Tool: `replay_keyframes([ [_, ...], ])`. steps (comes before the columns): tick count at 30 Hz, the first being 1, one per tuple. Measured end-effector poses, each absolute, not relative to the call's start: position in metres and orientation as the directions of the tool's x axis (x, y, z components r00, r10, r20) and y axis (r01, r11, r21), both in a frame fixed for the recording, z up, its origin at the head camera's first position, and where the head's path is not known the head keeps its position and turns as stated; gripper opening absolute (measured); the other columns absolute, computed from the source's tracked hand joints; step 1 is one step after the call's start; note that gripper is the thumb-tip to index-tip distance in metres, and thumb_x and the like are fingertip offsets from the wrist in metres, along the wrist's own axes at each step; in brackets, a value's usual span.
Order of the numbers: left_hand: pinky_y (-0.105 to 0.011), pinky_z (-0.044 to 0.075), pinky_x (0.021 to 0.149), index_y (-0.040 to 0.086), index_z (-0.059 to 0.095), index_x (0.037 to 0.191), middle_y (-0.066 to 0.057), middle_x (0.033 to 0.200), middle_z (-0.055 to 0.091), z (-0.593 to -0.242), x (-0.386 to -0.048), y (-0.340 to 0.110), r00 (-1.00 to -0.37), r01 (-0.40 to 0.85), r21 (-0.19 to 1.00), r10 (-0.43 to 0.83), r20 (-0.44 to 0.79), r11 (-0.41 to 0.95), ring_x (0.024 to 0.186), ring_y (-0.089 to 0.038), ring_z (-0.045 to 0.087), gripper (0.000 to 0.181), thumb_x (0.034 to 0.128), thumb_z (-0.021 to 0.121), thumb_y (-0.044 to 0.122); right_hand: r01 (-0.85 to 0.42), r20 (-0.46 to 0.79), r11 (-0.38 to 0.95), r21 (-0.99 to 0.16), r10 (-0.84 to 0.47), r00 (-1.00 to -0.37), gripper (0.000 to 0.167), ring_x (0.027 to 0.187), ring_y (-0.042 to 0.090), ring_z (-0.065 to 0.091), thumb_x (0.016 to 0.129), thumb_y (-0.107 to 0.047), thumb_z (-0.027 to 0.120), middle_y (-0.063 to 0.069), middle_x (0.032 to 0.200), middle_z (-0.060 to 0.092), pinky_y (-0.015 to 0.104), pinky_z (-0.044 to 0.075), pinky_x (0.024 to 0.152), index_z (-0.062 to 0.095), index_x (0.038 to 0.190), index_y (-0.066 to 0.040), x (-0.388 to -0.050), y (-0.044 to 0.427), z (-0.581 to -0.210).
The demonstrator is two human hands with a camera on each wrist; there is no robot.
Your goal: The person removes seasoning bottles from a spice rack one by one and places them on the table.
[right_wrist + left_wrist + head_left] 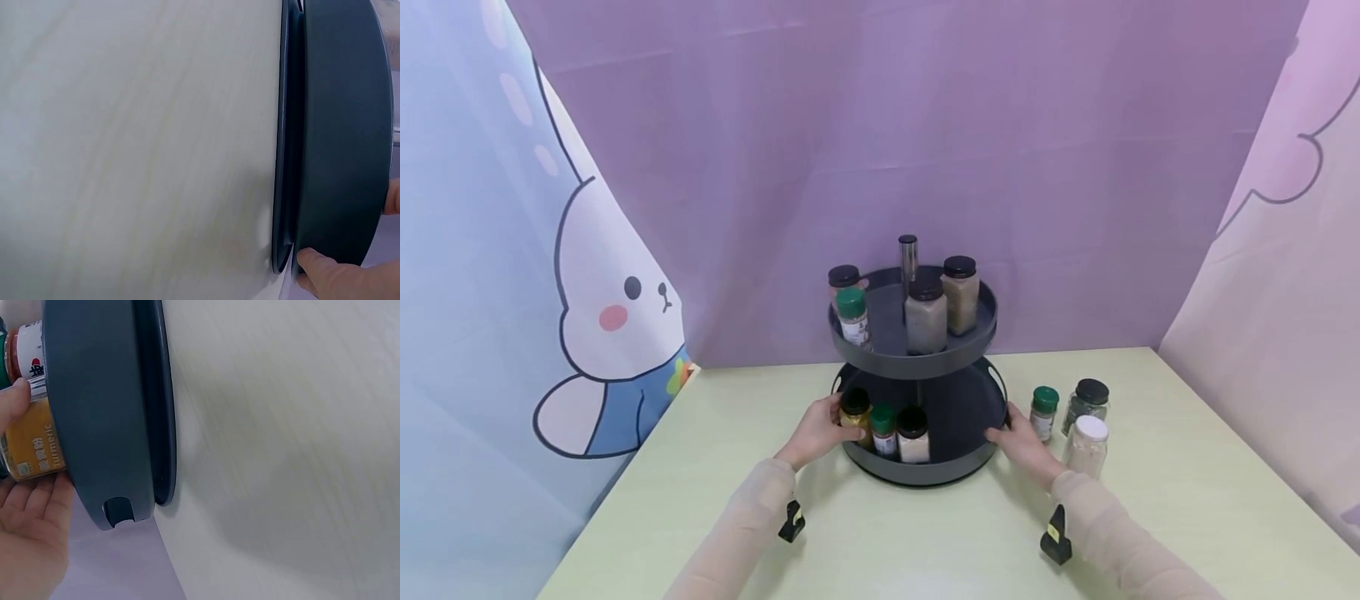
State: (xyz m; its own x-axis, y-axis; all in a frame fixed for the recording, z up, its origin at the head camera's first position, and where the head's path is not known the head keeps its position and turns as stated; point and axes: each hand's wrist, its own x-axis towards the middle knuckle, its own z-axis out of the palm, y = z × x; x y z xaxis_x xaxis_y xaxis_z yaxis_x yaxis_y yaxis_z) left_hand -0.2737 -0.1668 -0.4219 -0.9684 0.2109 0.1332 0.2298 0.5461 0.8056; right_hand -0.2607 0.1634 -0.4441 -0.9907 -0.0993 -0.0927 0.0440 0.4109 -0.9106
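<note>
Sleeves lead to left hand pinching turmeric jar, right hand gripping lower tray; abrupt rotation could tip the jar.

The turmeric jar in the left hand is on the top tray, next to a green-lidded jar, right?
Not the top tray: the head view shows the turmeric jar on the bottom tray. It is indeed in the left hand, next to a green-lidded jar.
</note>
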Motion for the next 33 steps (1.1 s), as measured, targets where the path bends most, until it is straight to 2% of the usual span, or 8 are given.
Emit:
replay_keyframes([
  [5,-0.025,0.035,0.055,0.009,0.06,0.111,-0.002,0.081,0.057,-0.421,-0.273,-0.167,-0.97,0.229,0.808,0.201,0.14,0.542,0.066,-0.015,0.044,0.043,0.0718,0.076,0.014,0.032,-0.084,0.412,-0.911,-0.11,-0.99,0.074,0.137,0.044,0.007,0.089,-0.01,0.048,0.034,0.146,0.007,0.052,0.012,0.113,0.001,0.141,0.013,-0.261,0.163,-0.445],
  [13,-0.025,0.05,0.065,0.009,0.06,0.113,-0.003,0.1,0.067,-0.415,-0.272,-0.167,-0.973,0.224,0.832,0.163,0.163,0.507,0.079,-0.013,0.059,0.044,0.0722,0.076,0.014,0.024,-0.079,0.425,-0.905,-0.113,-0.991,0.074,0.136,0.044,0.008,0.089,-0.01,0.048,0.034,0.146,0.008,0.052,0.013,0.113,0.001,0.141,0.013,-0.262,0.164,-0.445],
  [21,-0.025,0.049,0.066,0.009,0.058,0.117,-0.003,0.101,0.067,-0.407,-0.272,-0.166,-0.98,0.198,0.862,0.12,0.16,0.467,0.079,-0.014,0.058,0.047,0.0728,0.075,0.013,0.03,-0.084,0.425,-0.905,-0.109,-0.991,0.075,0.136,0.045,0.008,0.089,-0.01,0.049,0.034,0.146,0.007,0.052,0.013,0.113,0.0,0.141,0.014,-0.261,0.164,-0.443],
  [25,-0.032,0.052,0.079,0.01,0.058,0.118,-0.003,0.106,0.067,-0.405,-0.272,-0.166,-0.981,0.195,0.862,0.097,0.169,0.469,0.091,-0.017,0.061,0.048,0.0728,0.075,0.016,0.026,-0.081,0.429,-0.903,-0.111,-0.991,0.075,0.136,0.045,0.008,0.089,-0.01,0.049,0.035,0.146,0.008,0.052,0.013,0.112,0.001,0.141,0.014,-0.261,0.163,-0.442],
  [28,-0.04,0.05,0.091,0.01,0.057,0.12,-0.005,0.11,0.065,-0.402,-0.271,-0.166,-0.982,0.19,0.871,0.082,0.171,0.452,0.104,-0.021,0.06,0.051,0.0732,0.075,0.017,0.031,-0.086,0.432,-0.901,-0.109,-0.99,0.074,0.136,0.045,0.008,0.09,-0.011,0.049,0.035,0.146,0.007,0.051,0.014,0.113,0.0,0.141,0.014,-0.261,0.163,-0.441],
  [33,-0.043,0.046,0.096,0.01,0.057,0.12,-0.006,0.111,0.065,-0.398,-0.271,-0.167,-0.982,0.186,0.882,0.07,0.173,0.433,0.107,-0.024,0.059,0.05,0.0738,0.075,0.018,0.038,-0.094,0.438,-0.898,-0.105,-0.99,0.075,0.136,0.045,0.008,0.09,-0.011,0.049,0.035,0.146,0.007,0.052,0.013,0.112,0.0,0.141,0.014,-0.26,0.163,-0.441],
])
